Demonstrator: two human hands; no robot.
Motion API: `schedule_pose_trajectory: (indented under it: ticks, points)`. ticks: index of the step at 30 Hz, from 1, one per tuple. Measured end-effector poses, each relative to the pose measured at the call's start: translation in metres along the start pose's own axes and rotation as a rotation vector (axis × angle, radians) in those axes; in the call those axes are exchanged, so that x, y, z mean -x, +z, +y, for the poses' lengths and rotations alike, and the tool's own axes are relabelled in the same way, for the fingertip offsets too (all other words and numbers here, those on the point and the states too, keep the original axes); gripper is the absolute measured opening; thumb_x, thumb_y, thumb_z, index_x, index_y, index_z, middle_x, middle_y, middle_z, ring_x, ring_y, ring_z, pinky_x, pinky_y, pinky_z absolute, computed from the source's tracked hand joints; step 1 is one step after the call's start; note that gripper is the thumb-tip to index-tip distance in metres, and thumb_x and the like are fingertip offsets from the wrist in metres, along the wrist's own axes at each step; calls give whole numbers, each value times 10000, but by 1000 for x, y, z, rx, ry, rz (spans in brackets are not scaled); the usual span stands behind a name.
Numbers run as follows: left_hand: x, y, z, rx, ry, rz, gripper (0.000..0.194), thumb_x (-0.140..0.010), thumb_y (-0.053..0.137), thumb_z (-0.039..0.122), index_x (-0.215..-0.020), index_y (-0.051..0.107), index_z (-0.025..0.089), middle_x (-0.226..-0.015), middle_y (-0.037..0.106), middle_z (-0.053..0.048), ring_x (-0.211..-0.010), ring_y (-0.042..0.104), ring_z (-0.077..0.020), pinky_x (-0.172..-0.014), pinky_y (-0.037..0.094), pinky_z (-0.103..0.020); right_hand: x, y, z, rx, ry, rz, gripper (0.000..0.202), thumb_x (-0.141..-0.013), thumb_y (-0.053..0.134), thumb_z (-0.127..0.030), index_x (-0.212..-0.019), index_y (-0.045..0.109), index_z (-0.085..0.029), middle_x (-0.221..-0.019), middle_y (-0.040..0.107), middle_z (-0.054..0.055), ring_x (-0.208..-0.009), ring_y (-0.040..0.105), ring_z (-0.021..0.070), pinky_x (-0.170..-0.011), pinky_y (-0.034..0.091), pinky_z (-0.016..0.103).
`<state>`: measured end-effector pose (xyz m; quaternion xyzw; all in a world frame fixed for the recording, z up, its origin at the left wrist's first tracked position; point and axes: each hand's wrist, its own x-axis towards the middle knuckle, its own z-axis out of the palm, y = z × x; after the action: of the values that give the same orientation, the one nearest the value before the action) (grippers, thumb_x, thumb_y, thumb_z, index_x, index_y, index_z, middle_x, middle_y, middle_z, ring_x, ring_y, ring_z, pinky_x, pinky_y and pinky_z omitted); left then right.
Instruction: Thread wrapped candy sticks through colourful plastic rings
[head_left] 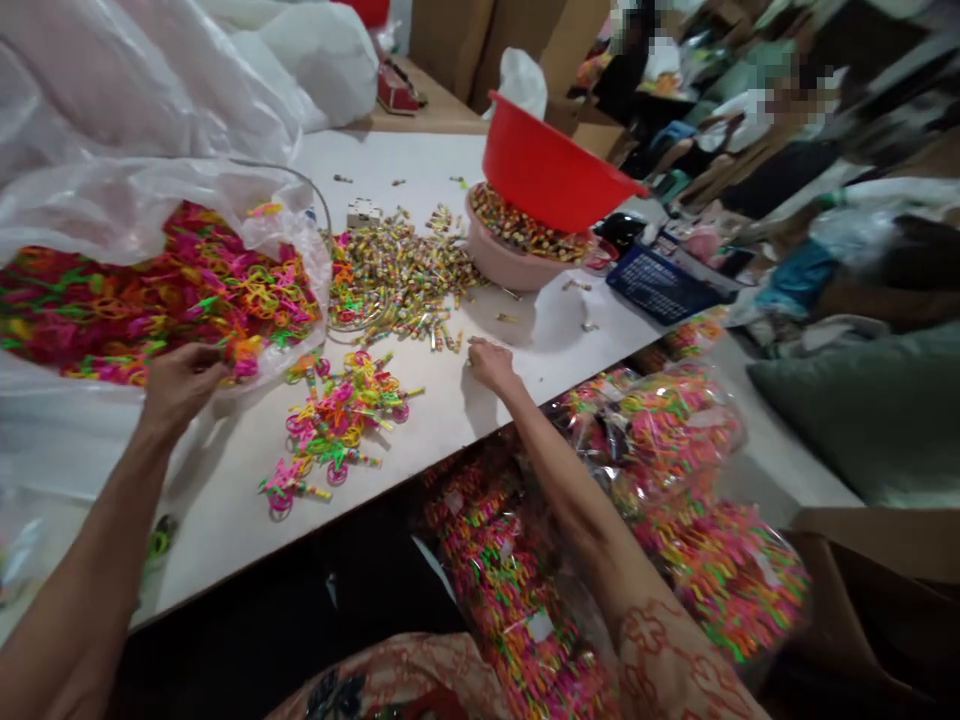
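Note:
My left hand [187, 375] is at the front edge of a clear plastic bag [247, 180] full of colourful plastic pieces [240, 285]. Its fingers pinch a small orange and pink piece [244, 358]. My right hand [491, 365] is closed on the white table, just right of a heap of small striped tubes [409, 270]; whatever its fingers hold is too small to name. Between my hands lies a pile of colourful pieces joined to striped tubes [345, 415].
A red basin [555, 170] leans on a pink basin [502, 262] of tubes. Behind stands a blue basket [660, 280]. Filled clear bags [517, 590] sit below the table's front edge. Open cardboard box [877, 540] at right. Other people sit in the background.

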<state>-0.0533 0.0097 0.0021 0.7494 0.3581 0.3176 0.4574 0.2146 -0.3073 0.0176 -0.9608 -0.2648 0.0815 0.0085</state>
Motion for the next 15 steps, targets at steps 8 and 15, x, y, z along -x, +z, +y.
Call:
schedule_pose_trajectory:
  ticks: [8,15]
  points:
    - [35,15,35,629,-329,6,197,-561,689,210,-624,506,178,-535,603,59,-493,598,-123,-497,527,-257,17,13,-38,-834,-75,58,130,-811,540,-310,-824,552,-181,-823,651,46,-750,598,171,-642,429,267]
    - [110,40,58,913,-568,-155,324,-496,735,96,-788,603,140,-660,683,17,-531,619,-92,-508,515,-193,98,12,-123,-1448,-390,-360,361,-714,708,-448,-934,594,-185,-633,559,-57,-530,475,74,-489,375,204]
